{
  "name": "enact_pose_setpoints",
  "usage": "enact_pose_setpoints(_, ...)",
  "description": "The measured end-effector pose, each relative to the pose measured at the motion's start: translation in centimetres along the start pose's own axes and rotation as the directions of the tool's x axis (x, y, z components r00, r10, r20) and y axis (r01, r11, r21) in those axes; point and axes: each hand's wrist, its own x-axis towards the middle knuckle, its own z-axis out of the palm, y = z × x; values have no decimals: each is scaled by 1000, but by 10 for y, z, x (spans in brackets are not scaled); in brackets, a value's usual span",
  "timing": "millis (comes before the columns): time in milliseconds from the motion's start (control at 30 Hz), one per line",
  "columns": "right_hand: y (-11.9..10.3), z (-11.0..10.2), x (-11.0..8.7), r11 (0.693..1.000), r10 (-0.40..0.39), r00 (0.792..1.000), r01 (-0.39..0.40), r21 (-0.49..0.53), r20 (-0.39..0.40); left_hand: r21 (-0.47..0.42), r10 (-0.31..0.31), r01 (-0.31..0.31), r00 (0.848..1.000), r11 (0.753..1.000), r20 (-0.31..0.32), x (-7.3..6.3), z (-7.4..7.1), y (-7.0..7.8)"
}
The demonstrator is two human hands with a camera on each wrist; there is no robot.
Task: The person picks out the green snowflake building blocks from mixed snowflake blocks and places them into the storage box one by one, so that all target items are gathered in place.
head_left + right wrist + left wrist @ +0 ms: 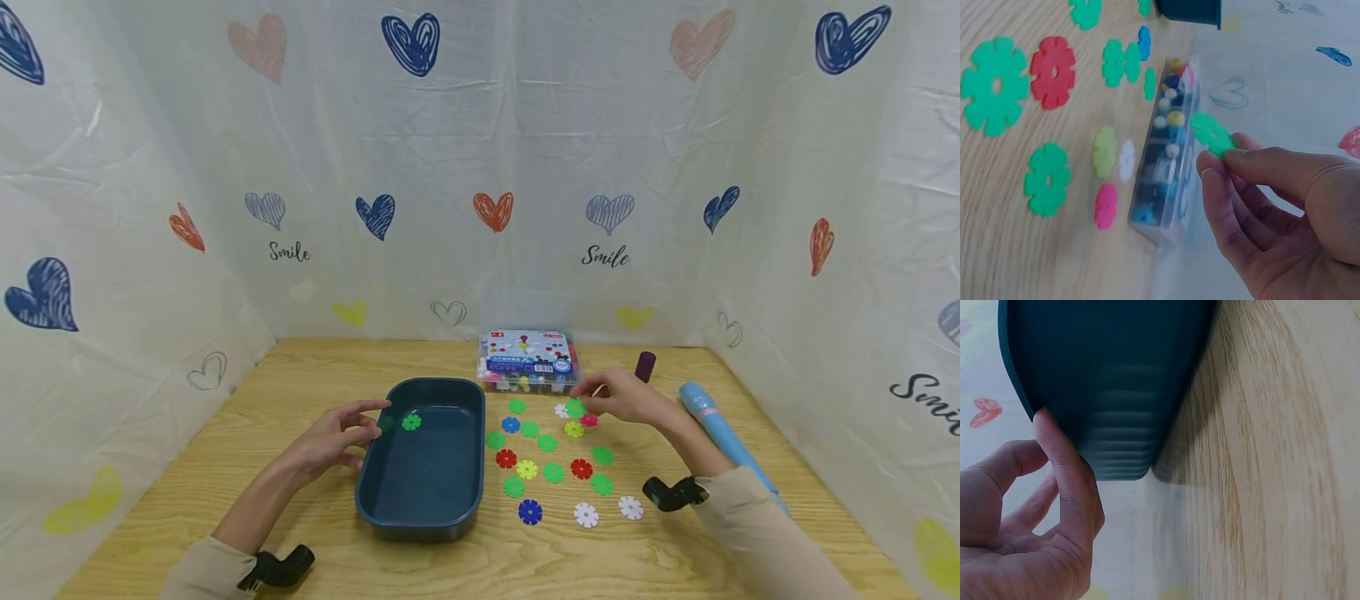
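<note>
My right hand (618, 395) pinches a green snowflake disc (1209, 132) between thumb and fingertips, held above the table near the far discs. Under and beside it lie a white disc (562, 410), a pink disc (589, 421) and a yellow disc (573, 429). On the other side, my left hand (333, 442) holds the left rim of a dark blue tray (422, 527), its fingertips at the edge in the left wrist view. Inside the tray, towards its far end, sits one green disc (411, 422).
Several flat discs, among them a red one (506, 458) and a dark blue one (530, 512), spread right of the tray. A clear box of beads (528, 362) stands at the back. A light blue tube (723, 433) and a dark purple cylinder (645, 367) lie towards the right.
</note>
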Motion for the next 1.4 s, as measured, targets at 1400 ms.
enact_pose_setpoints(1400,-76,36,86,995,-88,993,84,55,77,4,9,-10,1000,1000,19,0,0,3)
